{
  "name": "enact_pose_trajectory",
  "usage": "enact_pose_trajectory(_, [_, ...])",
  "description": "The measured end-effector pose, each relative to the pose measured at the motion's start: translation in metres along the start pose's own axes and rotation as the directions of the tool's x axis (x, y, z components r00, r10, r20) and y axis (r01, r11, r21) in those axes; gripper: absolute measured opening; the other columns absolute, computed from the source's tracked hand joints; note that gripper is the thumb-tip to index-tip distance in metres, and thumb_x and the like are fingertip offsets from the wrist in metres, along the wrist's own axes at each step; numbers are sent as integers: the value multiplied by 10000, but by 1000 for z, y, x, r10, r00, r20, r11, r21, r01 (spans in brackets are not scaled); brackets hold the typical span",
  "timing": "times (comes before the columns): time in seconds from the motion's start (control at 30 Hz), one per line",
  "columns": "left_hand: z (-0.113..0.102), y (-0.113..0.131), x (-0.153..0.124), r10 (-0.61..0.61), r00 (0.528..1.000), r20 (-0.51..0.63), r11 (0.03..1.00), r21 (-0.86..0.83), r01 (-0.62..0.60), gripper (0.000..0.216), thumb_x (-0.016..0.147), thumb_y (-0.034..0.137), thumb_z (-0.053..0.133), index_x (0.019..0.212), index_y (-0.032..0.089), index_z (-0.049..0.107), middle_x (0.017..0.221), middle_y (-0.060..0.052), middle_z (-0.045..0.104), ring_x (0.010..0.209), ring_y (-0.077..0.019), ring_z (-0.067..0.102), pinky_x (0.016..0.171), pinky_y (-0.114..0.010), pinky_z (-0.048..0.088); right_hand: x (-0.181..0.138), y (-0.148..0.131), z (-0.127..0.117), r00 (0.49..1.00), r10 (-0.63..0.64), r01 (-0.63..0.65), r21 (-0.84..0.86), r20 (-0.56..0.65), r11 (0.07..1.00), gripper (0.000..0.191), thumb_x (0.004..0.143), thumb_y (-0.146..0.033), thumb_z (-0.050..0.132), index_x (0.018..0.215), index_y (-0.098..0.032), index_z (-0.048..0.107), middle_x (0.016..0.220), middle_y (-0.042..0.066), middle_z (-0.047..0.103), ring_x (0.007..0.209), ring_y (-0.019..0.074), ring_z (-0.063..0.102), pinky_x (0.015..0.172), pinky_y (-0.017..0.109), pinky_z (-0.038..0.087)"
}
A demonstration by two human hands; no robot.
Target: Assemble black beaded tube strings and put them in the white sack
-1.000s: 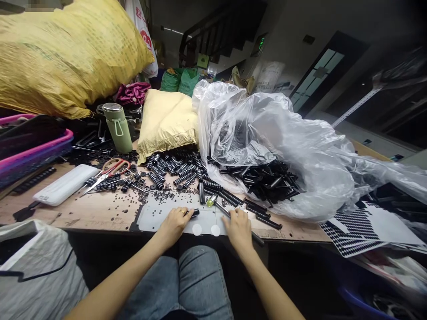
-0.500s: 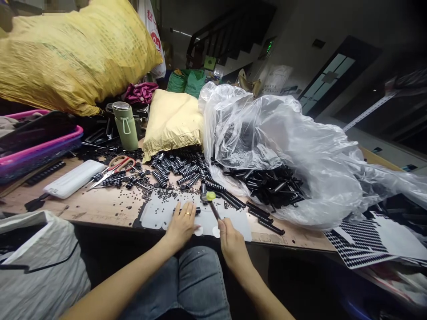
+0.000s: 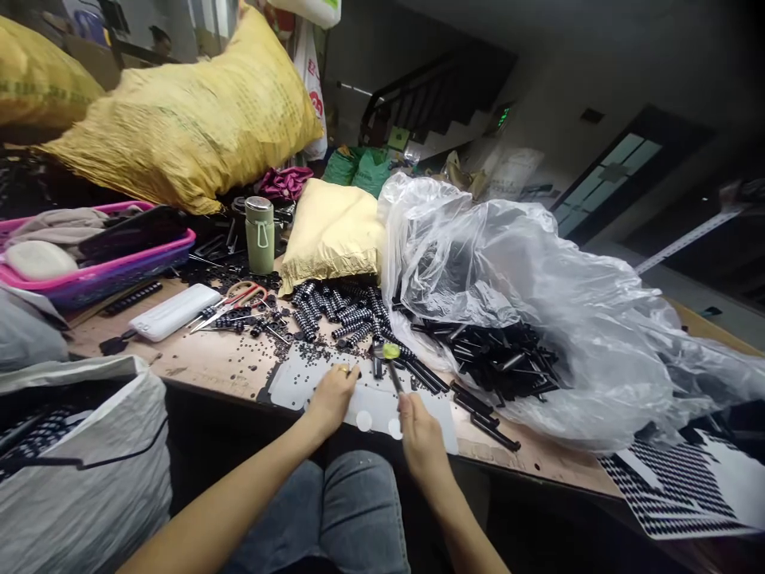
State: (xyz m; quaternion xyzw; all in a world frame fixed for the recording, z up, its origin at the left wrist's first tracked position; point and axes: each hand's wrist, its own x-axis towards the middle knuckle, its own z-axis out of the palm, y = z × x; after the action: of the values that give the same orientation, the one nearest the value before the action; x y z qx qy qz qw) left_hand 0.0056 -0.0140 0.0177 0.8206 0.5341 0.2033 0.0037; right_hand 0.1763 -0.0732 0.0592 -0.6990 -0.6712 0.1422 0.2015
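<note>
My right hand (image 3: 421, 432) grips the dark handle of a small hammer (image 3: 392, 351), whose head has a yellow-green face. The hammer is raised over the right part of a pale work mat (image 3: 439, 416). To its left my left hand (image 3: 331, 399) is closed, with the end of a black tube (image 3: 355, 372) showing at the fingertips; the rest is hidden by the fingers. Another short black tube (image 3: 377, 367) stands beside the hammer head. White round discs (image 3: 364, 420) lie at the mat's near edge. Tiny black rings are scattered behind the mat.
Behind the mat lie patterned black-and-white tubes (image 3: 355, 319). Plain black tubes (image 3: 508, 359) spill from a clear plastic bag (image 3: 574, 319) at right. Scissors (image 3: 239, 296), a white case (image 3: 174, 311) and a green bottle (image 3: 260, 239) stand left. A white sack (image 3: 113, 486) is near left.
My left hand has gone from lying spread over the black tube to closed fingers. The hammer stays raised in my right hand. The view has turned slightly left.
</note>
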Motion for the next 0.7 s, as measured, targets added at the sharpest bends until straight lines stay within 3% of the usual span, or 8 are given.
enact_pose_trajectory(0.1, [-85,-37,-36,-253,951,-179,954,119,276,503,737,-30,272,1158,112,509,885,-155,589,782,-237,551,631,-359,468,10,36,-7,998,41,-45,-96,-48,994,417,887,-489,126,731,-225,409,576,2,533,560,171,530,496,238,291])
enact_pose_trajectory(0.2, [-165,-61,-76,-489,724,-486,715,252,652,374,824,195,334,1153,152,507,1062,-177,525,1061,-394,421,756,-547,408,15,72,-4,996,70,-79,-246,-47,966,385,891,-465,165,756,-226,435,624,9,556,572,171,530,497,241,275])
enact_pose_trajectory(0.27, [-182,-67,-76,-524,659,-540,659,234,715,440,836,314,346,1225,122,423,1160,-202,464,1143,-418,340,829,-585,350,15,90,-1,997,54,-70,-333,-55,941,365,889,-455,206,765,-222,459,656,16,566,568,168,526,498,244,269])
enact_pose_trajectory(0.33, [-164,-73,-49,-573,680,-457,699,160,697,488,833,362,355,1231,83,398,1074,-211,522,1064,-378,439,805,-513,395,16,101,1,997,9,-38,-379,-78,924,358,882,-450,251,756,-209,482,704,39,571,628,183,533,522,254,291])
enact_pose_trajectory(0.43, [-96,-82,21,-670,734,-112,738,11,675,468,839,320,338,1206,35,388,1014,-221,562,967,-321,527,779,-423,416,21,97,0,988,-118,81,-329,-95,941,331,878,-407,308,780,-172,520,796,90,569,794,223,521,637,303,355])
enact_pose_trajectory(0.53, [-35,-86,79,-719,686,113,685,-48,727,392,795,234,386,1094,-11,456,1004,-272,558,960,-338,539,761,-417,415,35,72,6,972,-224,200,-245,-75,949,261,877,-330,351,903,-153,541,917,108,574,903,224,492,759,345,365])
enact_pose_trajectory(0.6, [-14,-87,96,-720,675,161,675,-60,735,352,748,174,427,1036,-21,483,953,-290,570,918,-345,561,724,-419,425,50,51,17,960,-279,268,-192,-34,944,197,856,-269,411,960,-171,547,975,93,581,949,213,486,806,350,360])
enact_pose_trajectory(0.7, [-11,-86,92,-689,703,174,701,-88,708,345,726,135,428,1032,-14,484,959,-293,566,903,-341,568,718,-422,428,72,26,29,930,-363,366,-63,58,928,146,813,-165,475,892,-190,596,926,65,617,937,193,519,829,351,366])
